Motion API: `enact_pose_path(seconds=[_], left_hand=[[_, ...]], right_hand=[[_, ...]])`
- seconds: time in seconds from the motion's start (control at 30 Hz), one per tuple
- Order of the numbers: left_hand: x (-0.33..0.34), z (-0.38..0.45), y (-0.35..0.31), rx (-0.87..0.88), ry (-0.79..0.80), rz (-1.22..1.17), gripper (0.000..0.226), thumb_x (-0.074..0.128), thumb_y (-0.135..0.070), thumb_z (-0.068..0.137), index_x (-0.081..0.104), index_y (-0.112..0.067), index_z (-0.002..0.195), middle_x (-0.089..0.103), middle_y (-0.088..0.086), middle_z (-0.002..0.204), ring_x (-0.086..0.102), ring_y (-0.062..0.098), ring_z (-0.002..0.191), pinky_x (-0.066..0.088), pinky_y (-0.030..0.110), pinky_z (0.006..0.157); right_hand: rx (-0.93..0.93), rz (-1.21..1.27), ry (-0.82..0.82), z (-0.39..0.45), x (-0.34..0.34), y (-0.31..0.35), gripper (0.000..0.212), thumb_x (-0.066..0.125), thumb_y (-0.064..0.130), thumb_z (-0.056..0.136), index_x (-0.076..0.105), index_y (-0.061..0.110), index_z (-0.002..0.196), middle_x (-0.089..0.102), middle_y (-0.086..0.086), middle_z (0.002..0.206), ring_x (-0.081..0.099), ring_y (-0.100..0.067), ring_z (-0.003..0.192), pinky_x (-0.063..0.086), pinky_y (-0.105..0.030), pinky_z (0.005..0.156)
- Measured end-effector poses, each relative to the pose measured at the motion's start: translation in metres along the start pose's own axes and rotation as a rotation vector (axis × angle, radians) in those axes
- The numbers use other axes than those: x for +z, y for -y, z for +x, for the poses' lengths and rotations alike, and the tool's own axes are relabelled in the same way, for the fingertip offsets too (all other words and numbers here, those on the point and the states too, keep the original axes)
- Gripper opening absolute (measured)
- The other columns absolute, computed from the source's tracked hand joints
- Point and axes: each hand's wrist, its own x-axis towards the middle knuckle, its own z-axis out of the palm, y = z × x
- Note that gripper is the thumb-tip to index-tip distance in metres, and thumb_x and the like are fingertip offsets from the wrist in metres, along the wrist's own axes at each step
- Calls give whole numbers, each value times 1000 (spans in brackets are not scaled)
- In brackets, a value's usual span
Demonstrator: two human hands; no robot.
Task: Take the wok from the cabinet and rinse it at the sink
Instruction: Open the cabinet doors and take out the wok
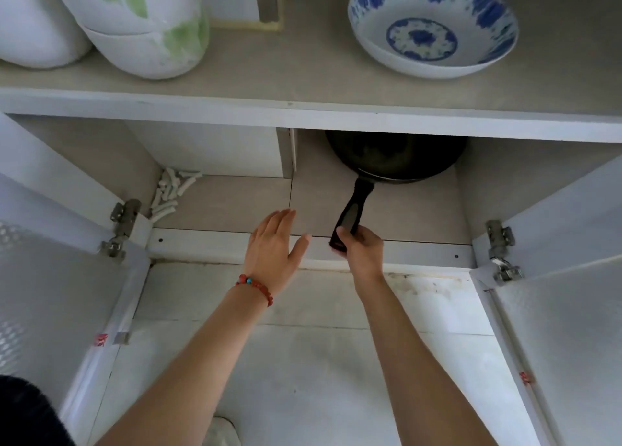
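Observation:
A black wok [397,158] sits on the floor of the open lower cabinet [387,252], at the back right, partly hidden under the shelf above. Its black handle [353,206] points toward me. My right hand [361,250] is closed around the end of that handle at the cabinet's front edge. My left hand [274,243], with a red bead bracelet on the wrist, hovers flat and open just left of the handle, holding nothing. No sink is in view.
Both cabinet doors stand open, left [50,277] and right [565,294]. On the shelf above rest a blue-patterned bowl [432,25] and stacked white bowls with green print [141,28]. White foam pieces [171,190] lie in the back-left corner.

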Motion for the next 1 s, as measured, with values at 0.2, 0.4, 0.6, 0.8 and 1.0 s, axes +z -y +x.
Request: enact_pose_path(seconds=[0.2,0.4,0.6,0.8,1.0], left_hand=[[37,25,-40,-73,151,-317,54,43,-39,91,40,-7,134,45,13,141,38,24,132,29,29,106],[67,51,-77,-232,290,-694,44,48,-28,90,47,-7,129,56,11,131,51,21,121,33,18,93],[87,73,-80,-290,314,-886,28,61,-21,83,63,-6,107,66,5,100,62,20,98,46,22,81],[91,88,-79,-330,354,-999,17,63,-14,81,63,2,74,53,7,58,48,14,50,42,18,47],[95,94,-80,-412,386,-1049,29,68,-14,76,66,9,93,58,14,67,51,13,40,41,19,40]], right_hand=[[3,-38,-44,-13,-54,0,17,55,-2,86,61,-14,97,62,-17,81,60,-19,57,55,-18,57],[-66,-138,-3,-10,-69,3,15,53,-7,86,60,-16,94,61,-20,83,62,-7,45,54,-15,53],[-83,-112,6,-5,-68,1,12,53,-7,83,62,0,79,63,-17,76,64,-10,49,53,-17,53],[-68,-71,-1,14,-56,7,13,55,9,88,62,-1,84,64,-10,66,61,-11,44,52,-19,49],[-100,-85,-22,21,-51,5,19,56,7,85,57,1,68,57,-3,48,50,-16,35,44,-24,42]])
